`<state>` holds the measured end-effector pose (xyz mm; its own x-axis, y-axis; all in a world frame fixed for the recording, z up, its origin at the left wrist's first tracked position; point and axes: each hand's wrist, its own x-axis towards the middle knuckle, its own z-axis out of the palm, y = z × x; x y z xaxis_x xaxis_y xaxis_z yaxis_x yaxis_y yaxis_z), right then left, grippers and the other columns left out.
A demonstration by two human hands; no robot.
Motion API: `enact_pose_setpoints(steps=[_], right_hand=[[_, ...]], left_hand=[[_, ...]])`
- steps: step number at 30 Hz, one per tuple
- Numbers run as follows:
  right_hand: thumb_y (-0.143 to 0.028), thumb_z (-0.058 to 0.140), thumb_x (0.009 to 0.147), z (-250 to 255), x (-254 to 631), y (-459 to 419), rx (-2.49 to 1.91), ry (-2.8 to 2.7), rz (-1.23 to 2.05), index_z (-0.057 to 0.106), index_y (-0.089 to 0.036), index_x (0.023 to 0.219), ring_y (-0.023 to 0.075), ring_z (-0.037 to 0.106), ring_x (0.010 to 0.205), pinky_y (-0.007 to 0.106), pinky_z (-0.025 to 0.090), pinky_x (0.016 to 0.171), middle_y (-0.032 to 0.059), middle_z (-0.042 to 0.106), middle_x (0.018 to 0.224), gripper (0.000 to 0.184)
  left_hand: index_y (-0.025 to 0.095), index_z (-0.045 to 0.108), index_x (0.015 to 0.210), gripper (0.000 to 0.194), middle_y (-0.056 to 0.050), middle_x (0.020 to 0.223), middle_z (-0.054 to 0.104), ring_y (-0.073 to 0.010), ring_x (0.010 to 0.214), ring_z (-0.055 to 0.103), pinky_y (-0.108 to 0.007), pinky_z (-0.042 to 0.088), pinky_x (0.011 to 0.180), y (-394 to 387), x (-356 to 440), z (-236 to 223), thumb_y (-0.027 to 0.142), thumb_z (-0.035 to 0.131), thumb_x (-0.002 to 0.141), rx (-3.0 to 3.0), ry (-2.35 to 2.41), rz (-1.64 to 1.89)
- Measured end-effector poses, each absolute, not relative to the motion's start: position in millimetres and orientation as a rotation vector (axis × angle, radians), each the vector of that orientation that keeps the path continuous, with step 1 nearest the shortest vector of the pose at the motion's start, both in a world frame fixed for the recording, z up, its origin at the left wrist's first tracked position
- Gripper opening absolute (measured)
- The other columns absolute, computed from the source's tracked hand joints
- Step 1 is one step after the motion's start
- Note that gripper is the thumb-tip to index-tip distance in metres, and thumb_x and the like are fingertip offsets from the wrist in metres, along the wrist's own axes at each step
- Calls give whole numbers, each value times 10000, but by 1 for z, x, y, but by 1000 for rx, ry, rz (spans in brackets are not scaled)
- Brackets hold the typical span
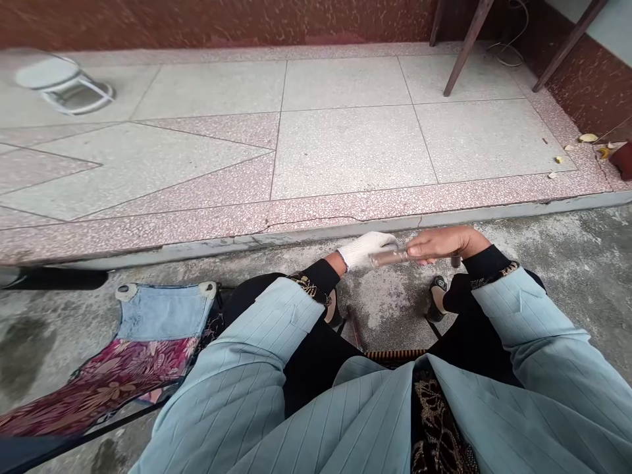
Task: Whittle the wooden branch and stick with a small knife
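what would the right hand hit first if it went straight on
Beyond the brownish cylindrical object at its fingers, the right hand would likely meet the gloved left hand first, though depth is unclear.

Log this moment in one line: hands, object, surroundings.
left: gloved hand at brownish object | right: bare hand touching it | grip: unclear | nearby: stool, denim

White stool (48, 73) on pale tiles (345, 148), upper left.

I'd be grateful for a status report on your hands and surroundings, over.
Right hand holding slim brownish object, type unclear. Gloved left hand alongside, grip unclear. Raised step edge just beyond.
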<state>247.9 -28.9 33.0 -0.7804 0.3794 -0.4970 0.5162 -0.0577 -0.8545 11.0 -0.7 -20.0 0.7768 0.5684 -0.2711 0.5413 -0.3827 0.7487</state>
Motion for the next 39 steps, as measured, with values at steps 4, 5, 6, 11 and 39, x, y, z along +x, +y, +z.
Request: enact_pose_setpoints(steps=[4, 5, 6, 11, 39], right_hand=[[-715, 565, 1010, 23, 243, -30, 915, 1960, -1748, 581, -178, 734, 141, 538, 606, 310, 436, 636, 24, 602, 653, 604], [-647, 560, 1041, 20, 241, -29, 978, 1938, -1650, 575, -175, 722, 139, 535, 598, 315, 430, 635, 32, 613, 657, 570], [-586, 552, 1063, 18, 240, -28, 1052, 1921, -1546, 573, -171, 712, 140, 532, 593, 321, 423, 634, 44, 625, 665, 544], [-512, 550, 1081, 13, 234, -19, 1367, 1893, -1198, 571, -165, 727, 164, 532, 636, 341, 390, 637, 103, 658, 757, 496], [-418, 535, 1097, 27, 243, -24, 1303, 1856, -1451, 576, -157, 677, 133, 481, 543, 329, 371, 611, 51, 583, 618, 495]], left_hand=[[160, 708, 935, 313, -56, 863, 712, -191, 789, 616, -276, 422, 718, 3, 9, -9, 405, 515, 959, 2169, 798, -54], [156, 707, 935, 335, -54, 864, 710, -189, 788, 614, -277, 418, 713, 3, 8, -6, 420, 503, 959, 2173, 797, -59], [151, 704, 929, 346, -52, 864, 707, -186, 788, 611, -276, 417, 711, 3, 8, -4, 431, 502, 956, 2158, 796, -50], [160, 694, 903, 324, 1, 695, 595, -131, 624, 523, -255, 399, 586, 2, 6, -1, 456, 569, 939, 1834, 795, -61], [159, 718, 945, 303, -67, 896, 716, -196, 802, 625, -292, 448, 731, 5, 9, -4, 383, 516, 968, 2142, 851, -8]])
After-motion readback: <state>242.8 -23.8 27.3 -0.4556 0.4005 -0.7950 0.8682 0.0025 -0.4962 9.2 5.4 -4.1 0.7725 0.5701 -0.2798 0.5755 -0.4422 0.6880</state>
